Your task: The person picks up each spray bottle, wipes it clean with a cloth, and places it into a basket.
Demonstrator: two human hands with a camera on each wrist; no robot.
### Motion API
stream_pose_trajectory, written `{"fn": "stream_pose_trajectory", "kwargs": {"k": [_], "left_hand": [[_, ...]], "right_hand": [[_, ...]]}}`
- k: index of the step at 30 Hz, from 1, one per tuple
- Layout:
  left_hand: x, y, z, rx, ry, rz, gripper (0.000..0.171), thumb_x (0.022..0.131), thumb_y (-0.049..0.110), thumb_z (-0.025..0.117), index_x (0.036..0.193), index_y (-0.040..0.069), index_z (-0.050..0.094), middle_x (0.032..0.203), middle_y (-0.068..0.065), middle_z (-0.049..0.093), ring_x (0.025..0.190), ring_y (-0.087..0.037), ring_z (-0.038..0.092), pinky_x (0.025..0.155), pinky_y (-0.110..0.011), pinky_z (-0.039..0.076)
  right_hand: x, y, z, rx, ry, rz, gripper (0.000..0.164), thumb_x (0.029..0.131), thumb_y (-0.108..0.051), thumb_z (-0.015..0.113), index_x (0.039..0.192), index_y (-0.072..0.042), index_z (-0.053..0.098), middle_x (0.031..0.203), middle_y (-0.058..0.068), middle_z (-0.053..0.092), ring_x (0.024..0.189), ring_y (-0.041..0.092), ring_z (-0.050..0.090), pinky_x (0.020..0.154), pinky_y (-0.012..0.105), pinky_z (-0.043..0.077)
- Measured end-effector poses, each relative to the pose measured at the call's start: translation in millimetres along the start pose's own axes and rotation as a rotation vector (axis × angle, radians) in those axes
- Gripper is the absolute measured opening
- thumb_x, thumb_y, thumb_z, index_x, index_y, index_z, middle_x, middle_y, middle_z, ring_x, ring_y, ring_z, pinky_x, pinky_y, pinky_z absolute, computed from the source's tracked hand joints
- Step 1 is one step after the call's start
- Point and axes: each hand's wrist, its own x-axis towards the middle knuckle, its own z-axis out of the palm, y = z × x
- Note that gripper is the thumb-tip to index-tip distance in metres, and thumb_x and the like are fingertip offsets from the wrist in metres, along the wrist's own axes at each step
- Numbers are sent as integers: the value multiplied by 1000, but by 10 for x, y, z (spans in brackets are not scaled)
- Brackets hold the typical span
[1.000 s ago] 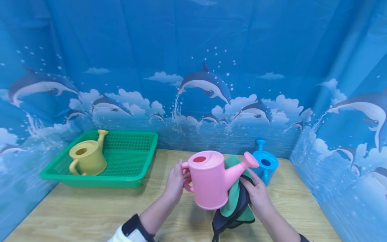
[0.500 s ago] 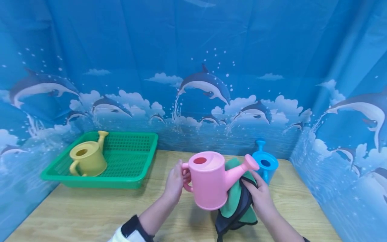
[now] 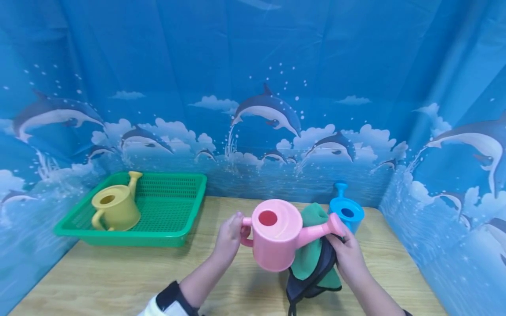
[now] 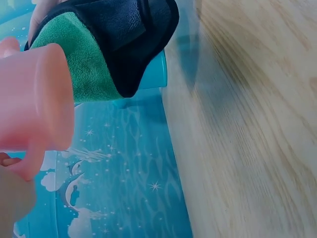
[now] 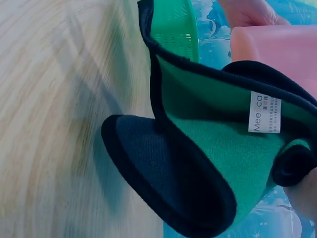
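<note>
A pink watering can is held above the table by its handle, which my left hand grips. My right hand holds a green cloth with dark edging against the can's spout side, just below the spout's rose. In the right wrist view the cloth hangs in folds and shows a white label. The left wrist view has the can's base next to the cloth. Behind the right hand, a blue watering can stands on the table.
At the left, a green plastic basket holds a yellow watering can. Dolphin-printed blue sheeting walls in the back and both sides of the wooden table.
The pink watering can has tilted so its top shows more, and its spout has dipped and swung right. My right hand and the cloth have shifted slightly right with it.
</note>
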Motion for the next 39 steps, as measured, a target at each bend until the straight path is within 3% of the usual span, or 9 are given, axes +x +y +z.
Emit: {"fn": "stream_pose_trajectory", "kwargs": {"k": [2, 7, 11, 16, 21, 26, 32, 39], "left_hand": [[-21, 7, -6, 36, -22, 19, 40, 103, 21, 34, 75, -5, 45, 66, -7, 45, 62, -11, 49, 57, -26, 55], [-73, 7, -30, 118, -75, 103, 40, 104, 23, 35, 77, -2, 50, 70, -13, 53, 66, -8, 55, 62, -26, 57], [-98, -38, -51, 193, -95, 337, 36, 103, 12, 37, 73, -1, 50, 66, -15, 58, 62, -10, 58, 60, -25, 56], [-89, -93, -72, 272, -92, 648, 36, 103, 14, 41, 69, 4, 49, 60, -10, 55, 56, -12, 52, 54, -19, 51], [-75, -102, -83, 312, -111, 816, 43, 105, 27, 38, 69, 6, 50, 59, -6, 53, 55, -5, 45, 50, -12, 41], [-58, -104, -95, 348, -150, 976, 46, 106, 35, 34, 70, 10, 49, 59, -2, 52, 54, -8, 46, 54, -9, 41], [6, -112, -101, 385, -180, 1260, 44, 106, 31, 33, 69, 11, 46, 59, 1, 46, 53, -8, 42, 54, -11, 39], [29, -3, -106, 413, -242, 1522, 47, 106, 26, 32, 63, 11, 42, 59, 4, 44, 53, -7, 39, 55, -14, 37]], "right_hand": [[8, 18, -2, -9, 4, -46, 52, 99, -10, 52, 146, 3, 33, 115, -25, 52, 106, -10, 51, 88, 12, 46], [22, 53, -22, 21, -18, -134, 31, 100, -15, 52, 129, -24, 56, 114, -27, 56, 109, -8, 50, 88, 12, 47], [35, 30, -38, 59, -27, -82, 36, 97, -7, 54, 117, -36, 61, 114, -25, 56, 107, -6, 53, 86, 14, 49], [60, -25, -90, 35, -38, 77, 39, 95, -10, 57, 110, -45, 59, 110, -29, 56, 103, -8, 56, 86, 17, 50], [59, -31, -146, -39, -73, 61, 35, 96, -16, 57, 124, -37, 56, 112, -25, 58, 102, -2, 59, 84, 22, 52], [59, -17, -163, -41, -104, -23, 34, 96, -13, 57, 121, -36, 59, 113, -23, 59, 101, 0, 58, 83, 21, 52], [94, 17, -180, -3, -135, -137, 40, 95, -2, 55, 115, -36, 62, 113, -22, 60, 103, -3, 57, 84, 16, 50], [97, 12, -205, 7, -184, -198, 43, 94, 1, 54, 117, -34, 62, 114, -20, 61, 102, -2, 58, 83, 17, 51]]}}
